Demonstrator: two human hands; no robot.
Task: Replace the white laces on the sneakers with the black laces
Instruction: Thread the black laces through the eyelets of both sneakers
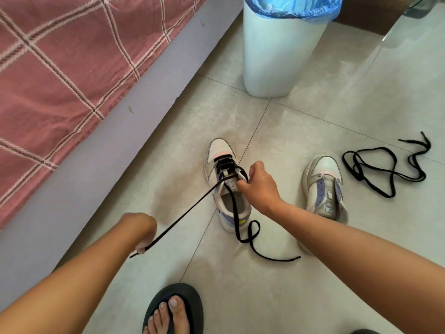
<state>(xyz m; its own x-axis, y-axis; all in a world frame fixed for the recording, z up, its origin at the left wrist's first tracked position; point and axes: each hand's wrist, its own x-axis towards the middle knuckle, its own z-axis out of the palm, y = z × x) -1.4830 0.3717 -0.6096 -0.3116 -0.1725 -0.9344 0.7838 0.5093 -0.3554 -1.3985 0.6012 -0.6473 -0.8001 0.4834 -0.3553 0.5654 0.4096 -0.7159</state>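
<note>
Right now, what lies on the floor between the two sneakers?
In the head view, only bare floor tile lies between the laced sneaker and the unlaced sneaker; above it reaches the right hand.

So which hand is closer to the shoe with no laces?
Right. The right hand is beside the unlaced sneaker, gripping the other shoe; the left hand is far off, pulling the black lace.
</note>
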